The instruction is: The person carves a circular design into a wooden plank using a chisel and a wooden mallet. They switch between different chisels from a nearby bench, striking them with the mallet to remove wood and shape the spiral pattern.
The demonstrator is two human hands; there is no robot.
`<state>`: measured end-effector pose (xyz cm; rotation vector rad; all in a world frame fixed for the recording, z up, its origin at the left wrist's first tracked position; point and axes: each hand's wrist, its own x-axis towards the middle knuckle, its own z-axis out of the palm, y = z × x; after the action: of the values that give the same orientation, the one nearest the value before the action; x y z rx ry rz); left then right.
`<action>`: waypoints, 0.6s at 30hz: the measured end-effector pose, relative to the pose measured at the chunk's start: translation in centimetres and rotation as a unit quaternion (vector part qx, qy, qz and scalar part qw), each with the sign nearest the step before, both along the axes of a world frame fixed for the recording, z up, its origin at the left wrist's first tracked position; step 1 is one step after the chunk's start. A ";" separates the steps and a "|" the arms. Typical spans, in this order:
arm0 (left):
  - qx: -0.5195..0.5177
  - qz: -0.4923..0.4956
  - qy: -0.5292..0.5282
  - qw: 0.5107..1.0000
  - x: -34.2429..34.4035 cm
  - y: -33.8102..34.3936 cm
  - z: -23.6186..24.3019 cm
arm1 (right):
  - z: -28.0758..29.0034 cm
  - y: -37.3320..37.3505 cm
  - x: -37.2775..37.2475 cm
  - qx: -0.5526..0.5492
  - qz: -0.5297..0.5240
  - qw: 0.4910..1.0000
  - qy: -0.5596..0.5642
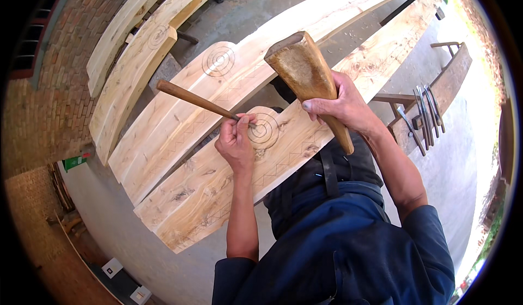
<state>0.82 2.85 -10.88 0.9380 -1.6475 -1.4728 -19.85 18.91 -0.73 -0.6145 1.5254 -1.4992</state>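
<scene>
My left hand (237,144) is closed around the lower end of a wood chisel (197,100). Its long wooden handle slants up to the left, and its tip meets the left part of concentric circles (263,132) marked on the nearest timber (202,199). Whether the tip has cut in, I cannot tell. Above the same timber, my right hand (348,104) grips a worn wooden mallet (306,71) by its handle. The mallet's broad head points up and to the left, apart from the chisel. Zigzag lines are drawn along the timber.
A second curved timber (163,120) with similar circles lies beyond the nearest one, a gap between them. More curved timbers (122,98) rest by the brick wall (54,92). At the right, a wooden bench (453,76) bears several slim metal tools (427,114). Wood chips dot the floor.
</scene>
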 end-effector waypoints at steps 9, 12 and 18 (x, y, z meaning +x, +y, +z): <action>-0.029 -0.011 -0.020 0.999 0.2 0.0 -0.1 | 2.2 -1.1 0.3 0.028 0.017 0.998 0.062; -0.032 -0.013 -0.018 0.999 0.1 0.0 -0.1 | 2.2 -1.4 0.4 0.016 0.023 0.998 0.064; -0.063 -0.001 -0.030 0.998 -0.1 0.3 -0.3 | 2.6 -1.9 0.3 0.011 0.034 0.993 0.115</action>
<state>0.72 3.17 -11.14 0.9182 -1.7642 -1.3362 -19.55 17.03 1.87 -0.8415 1.6749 -1.3954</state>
